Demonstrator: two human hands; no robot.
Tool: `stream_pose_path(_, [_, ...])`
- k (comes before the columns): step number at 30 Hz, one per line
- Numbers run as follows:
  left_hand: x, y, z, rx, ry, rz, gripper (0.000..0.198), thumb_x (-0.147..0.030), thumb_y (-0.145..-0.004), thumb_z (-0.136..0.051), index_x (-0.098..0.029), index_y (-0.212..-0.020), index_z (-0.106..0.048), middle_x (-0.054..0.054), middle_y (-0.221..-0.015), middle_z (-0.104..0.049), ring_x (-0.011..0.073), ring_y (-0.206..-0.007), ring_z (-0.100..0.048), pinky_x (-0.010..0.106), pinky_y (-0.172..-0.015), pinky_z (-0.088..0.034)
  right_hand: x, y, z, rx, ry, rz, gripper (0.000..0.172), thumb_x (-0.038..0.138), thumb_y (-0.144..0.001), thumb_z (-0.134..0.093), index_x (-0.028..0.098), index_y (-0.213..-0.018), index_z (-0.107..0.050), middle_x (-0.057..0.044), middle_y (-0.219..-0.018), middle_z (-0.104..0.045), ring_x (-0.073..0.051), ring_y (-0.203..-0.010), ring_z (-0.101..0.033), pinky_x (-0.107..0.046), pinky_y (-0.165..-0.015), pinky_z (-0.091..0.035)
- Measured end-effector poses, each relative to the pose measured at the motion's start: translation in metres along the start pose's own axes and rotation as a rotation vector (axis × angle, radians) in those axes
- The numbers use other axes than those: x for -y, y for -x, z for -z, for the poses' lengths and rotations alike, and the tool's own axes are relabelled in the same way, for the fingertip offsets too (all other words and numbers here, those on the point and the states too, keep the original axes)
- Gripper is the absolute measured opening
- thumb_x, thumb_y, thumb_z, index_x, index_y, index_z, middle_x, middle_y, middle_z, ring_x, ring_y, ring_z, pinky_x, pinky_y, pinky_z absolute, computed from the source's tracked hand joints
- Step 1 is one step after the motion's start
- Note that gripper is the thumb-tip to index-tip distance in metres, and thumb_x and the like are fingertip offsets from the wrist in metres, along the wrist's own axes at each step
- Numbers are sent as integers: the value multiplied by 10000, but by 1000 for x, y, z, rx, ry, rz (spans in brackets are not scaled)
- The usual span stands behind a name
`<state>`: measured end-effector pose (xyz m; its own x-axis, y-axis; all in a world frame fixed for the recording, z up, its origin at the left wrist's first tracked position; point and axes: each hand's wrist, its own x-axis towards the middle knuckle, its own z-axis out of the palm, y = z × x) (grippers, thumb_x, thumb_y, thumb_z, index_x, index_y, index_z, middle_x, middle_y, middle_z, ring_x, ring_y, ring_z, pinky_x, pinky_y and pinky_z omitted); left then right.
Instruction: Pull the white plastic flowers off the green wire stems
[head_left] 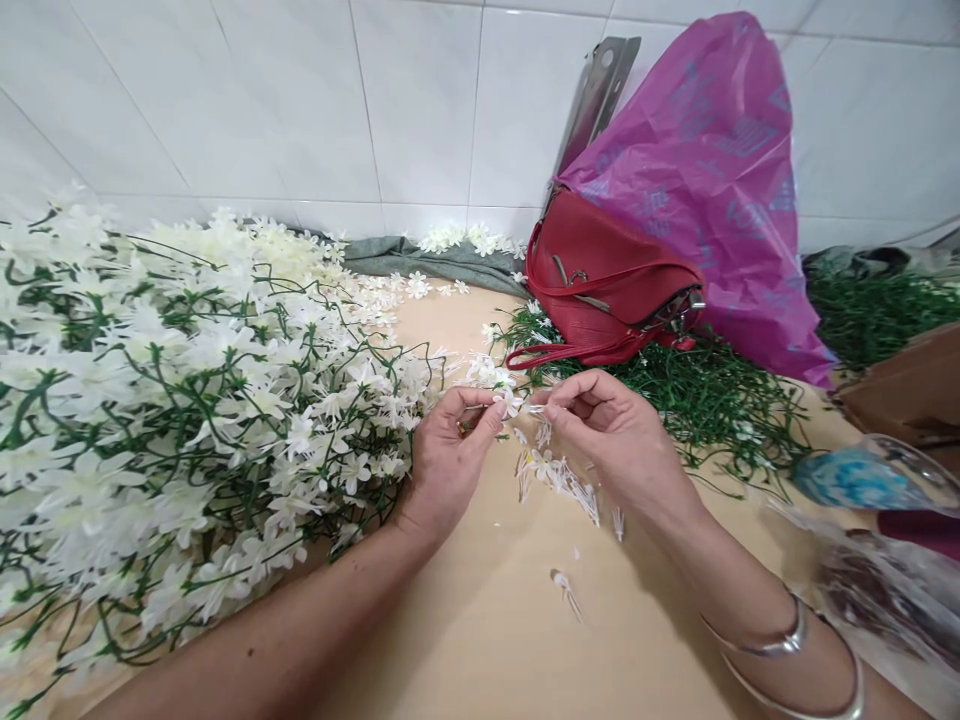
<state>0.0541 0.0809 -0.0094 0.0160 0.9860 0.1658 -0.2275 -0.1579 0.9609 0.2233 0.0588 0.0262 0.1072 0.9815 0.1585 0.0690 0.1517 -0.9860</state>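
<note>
My left hand pinches a small white artificial flower between thumb and fingers. Facing it, my right hand pinches a thin white stamen piece that meets the flower. Both hands hover just above a beige table. Below them lie several loose white stamens and petals. A big heap of white flowers on green stems fills the left side, touching my left hand's back.
A red handbag rests on bare green stems at the back, with a purple plastic bag behind it. A grey cloth lies along the tiled wall. Clear plastic bags and a brown box sit at right.
</note>
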Motion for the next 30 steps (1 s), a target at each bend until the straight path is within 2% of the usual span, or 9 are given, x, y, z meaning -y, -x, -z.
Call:
stream_pose_path(3, [1,0,0,-9,8,-1,159,-291,-814,-789,-179,-869,-689,-4,-777,-724,116,-703,-664,232,-702,-560,2,-1,-1,-23,-64,23,289,345,-775,-845,264,-794,-568,-15,-855,-712,-231,-931,-731,-355,-811,-565])
stream_pose_path(8, [3,-1,0,-4,-5,8,137,-262,-832,-763,-183,-914,-688,5,-860,-747,121,-780,-693,233,-758,-555,2,-2,-3,11,-106,-76,366,352,-696,-914,257,-917,-638,-6,-881,-727,-194,-813,-744,-334,-762,-587])
stream_pose_path(14, [0,1,1,24,-19,10,120,-242,-843,-753,-182,-932,-701,10,-892,-764,128,-822,-711,242,-803,-562,3,8,-10,5,75,-5,195,376,-793,-845,221,-813,-728,-4,-696,-682,-160,-636,-628,-308,-613,-520])
stream_pose_path(17, [-2,2,0,61,-13,-3,87,-231,-844,-753,-183,-904,-712,5,-862,-769,128,-807,-723,243,-799,-578,2,10,-13,4,102,-10,165,354,-803,-827,215,-843,-748,-17,-718,-702,-169,-647,-631,-318,-627,-523])
stream_pose_path(23, [-1,5,0,139,-38,0,71,-238,-859,-741,-178,-895,-732,20,-866,-779,142,-800,-733,272,-806,-600,-3,12,-19,-93,92,2,196,283,-769,-828,215,-822,-653,5,-732,-663,-135,-638,-615,-271,-621,-518])
stream_pose_path(26, [0,6,0,133,-76,-14,66,-233,-843,-753,-176,-877,-758,31,-890,-785,149,-822,-726,277,-818,-597,-5,14,-21,-145,86,25,237,255,-758,-818,220,-889,-624,25,-745,-655,-124,-645,-620,-255,-633,-519])
stream_pose_path(30, [-1,4,1,139,-39,36,79,-245,-814,-784,-175,-850,-784,26,-870,-792,149,-791,-723,277,-795,-607,-7,14,-21,-104,117,25,292,249,-807,-775,215,-1068,-651,35,-717,-664,-142,-642,-645,-272,-643,-528])
